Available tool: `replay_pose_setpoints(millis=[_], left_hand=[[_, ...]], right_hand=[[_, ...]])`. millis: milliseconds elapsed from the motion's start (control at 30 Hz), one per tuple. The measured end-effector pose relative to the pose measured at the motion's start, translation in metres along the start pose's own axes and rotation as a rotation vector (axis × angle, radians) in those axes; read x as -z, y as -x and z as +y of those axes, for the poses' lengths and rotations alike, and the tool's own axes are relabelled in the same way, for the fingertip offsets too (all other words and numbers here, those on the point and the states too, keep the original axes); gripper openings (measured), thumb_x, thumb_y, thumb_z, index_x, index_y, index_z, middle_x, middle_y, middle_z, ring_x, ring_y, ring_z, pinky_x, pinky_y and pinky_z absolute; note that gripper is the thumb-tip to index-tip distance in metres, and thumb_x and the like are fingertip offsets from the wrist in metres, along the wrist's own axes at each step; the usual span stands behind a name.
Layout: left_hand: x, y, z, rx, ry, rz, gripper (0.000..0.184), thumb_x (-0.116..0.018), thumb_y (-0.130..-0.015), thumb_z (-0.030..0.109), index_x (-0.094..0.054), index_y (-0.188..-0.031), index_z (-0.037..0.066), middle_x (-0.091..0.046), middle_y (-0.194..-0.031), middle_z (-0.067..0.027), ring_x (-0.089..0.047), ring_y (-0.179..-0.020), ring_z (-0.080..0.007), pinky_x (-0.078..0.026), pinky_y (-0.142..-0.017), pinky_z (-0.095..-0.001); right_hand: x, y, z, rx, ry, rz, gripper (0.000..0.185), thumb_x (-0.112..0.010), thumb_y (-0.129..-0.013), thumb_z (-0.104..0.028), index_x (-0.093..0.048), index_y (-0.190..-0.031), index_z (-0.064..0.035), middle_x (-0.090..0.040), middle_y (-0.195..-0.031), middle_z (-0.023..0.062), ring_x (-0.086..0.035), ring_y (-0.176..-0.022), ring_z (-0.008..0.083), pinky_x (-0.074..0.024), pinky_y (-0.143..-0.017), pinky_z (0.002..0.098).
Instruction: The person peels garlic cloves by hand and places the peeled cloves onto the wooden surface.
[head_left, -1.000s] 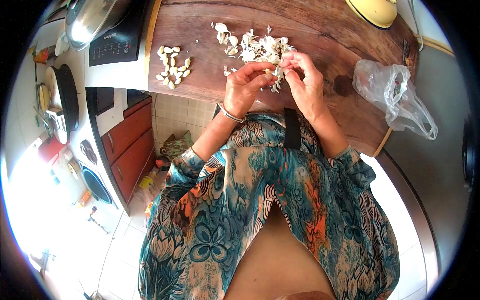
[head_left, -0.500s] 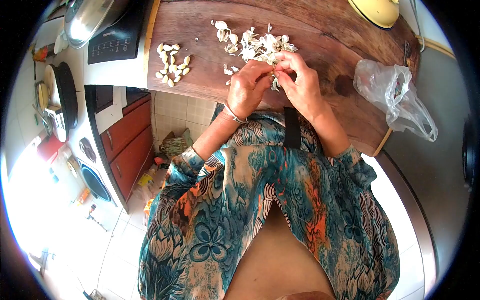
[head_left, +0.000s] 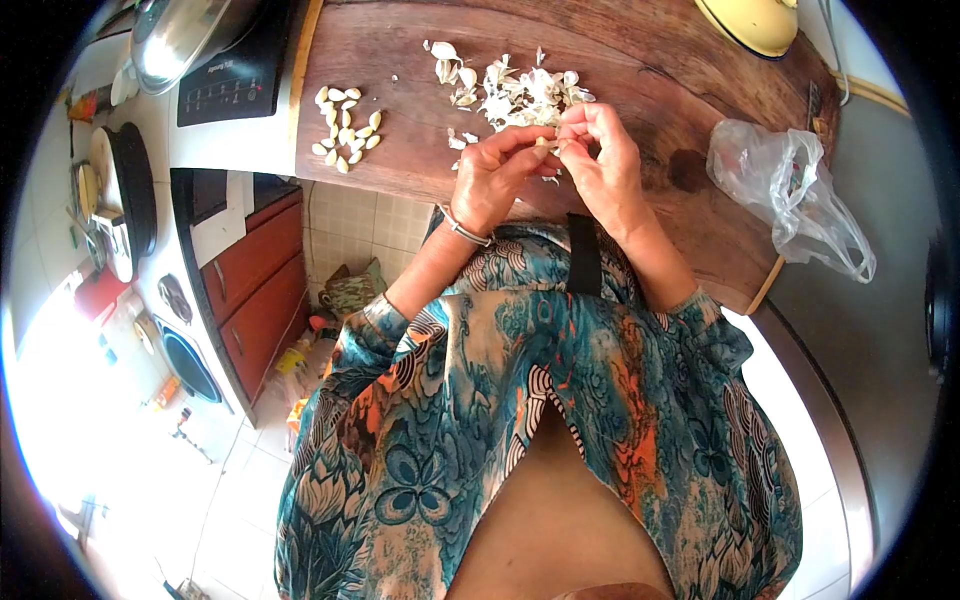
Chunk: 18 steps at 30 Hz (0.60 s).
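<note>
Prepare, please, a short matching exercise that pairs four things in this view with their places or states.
1. left hand
2. peeled cloves
3. plastic bag
4. garlic skins

A. spread near the left end of the table
B. white, loosely heaped
C. bracelet at its wrist
D. translucent, crumpled

Pairs: 1-C, 2-A, 3-D, 4-B.

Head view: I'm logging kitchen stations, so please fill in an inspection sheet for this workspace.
Surface: wooden table, dark-grained.
Work items: peeled garlic cloves loosely grouped at left; papery skins heaped beyond the hands.
Clutter: crumpled plastic bag at the right edge; yellow rounded object at far right.
Left hand: pinching a small pale piece.
Right hand: fingertips beside that piece; contact unclear.
Cables: apparent cord at far right.
Surroundings: cooktop and red drawers at left.
</note>
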<state>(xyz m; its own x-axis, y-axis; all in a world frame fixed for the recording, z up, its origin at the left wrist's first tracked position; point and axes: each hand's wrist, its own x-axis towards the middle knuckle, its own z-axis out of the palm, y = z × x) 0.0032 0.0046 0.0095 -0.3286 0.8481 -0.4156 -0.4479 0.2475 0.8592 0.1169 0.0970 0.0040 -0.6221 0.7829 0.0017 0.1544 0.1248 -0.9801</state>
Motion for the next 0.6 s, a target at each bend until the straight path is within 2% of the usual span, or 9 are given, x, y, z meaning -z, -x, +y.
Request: replay_pose_setpoints(millis=[233,333,500,600], left_hand=[[0.0071,-0.0034,-0.0056,0.079,0.414,-0.021,0.022,-0.047,-0.089,0.003,-0.055,-0.106,-0.006,-0.062,-0.096,-0.0135,-0.063,-0.085,-0.0210,-0.051,-0.078,-0.0311],[0.0077,-0.0040,-0.0060,0.091,0.497,-0.008,0.021,-0.046,-0.088,0.003,-0.055,-0.105,-0.006,-0.061,-0.095,-0.0133,-0.062,-0.085,-0.0217,-0.052,-0.078,-0.0316],[0.0086,-0.0047,-0.0052,0.067,0.417,0.003,0.022,-0.048,-0.088,0.003,-0.054,-0.107,-0.006,-0.061,-0.091,-0.0117,-0.062,-0.080,-0.0200,-0.052,-0.074,-0.0304],[0.0060,-0.0025,-0.0058,0.002,0.285,-0.014,0.023,-0.050,-0.087,0.002,-0.052,-0.109,-0.005,-0.061,-0.091,-0.0120,-0.062,-0.079,-0.0190,-0.053,-0.072,-0.0295]], right_hand=[[0.0053,-0.0001,0.0008,0.009,0.021,0.064,0.023,-0.053,-0.076,0.008,-0.049,-0.096,-0.0029,-0.055,-0.073,0.0045,-0.052,-0.063,0.0092,-0.0458,-0.058,0.0241],[0.0061,-0.0004,0.0026,0.007,0.043,0.124,0.022,-0.053,-0.076,0.007,-0.051,-0.095,-0.0034,-0.055,-0.074,0.0040,-0.052,-0.064,0.0091,-0.0453,-0.059,0.0244],[0.0073,-0.0025,-0.0012,0.089,0.106,0.132,0.021,-0.054,-0.076,0.005,-0.051,-0.096,-0.0027,-0.056,-0.076,0.0049,-0.053,-0.066,0.0105,-0.0454,-0.061,0.0243],[0.0081,-0.0034,-0.0048,0.064,0.058,0.007,0.022,-0.055,-0.077,0.005,-0.052,-0.097,-0.0019,-0.058,-0.079,0.0067,-0.057,-0.070,0.0123,-0.0465,-0.066,0.0246]])
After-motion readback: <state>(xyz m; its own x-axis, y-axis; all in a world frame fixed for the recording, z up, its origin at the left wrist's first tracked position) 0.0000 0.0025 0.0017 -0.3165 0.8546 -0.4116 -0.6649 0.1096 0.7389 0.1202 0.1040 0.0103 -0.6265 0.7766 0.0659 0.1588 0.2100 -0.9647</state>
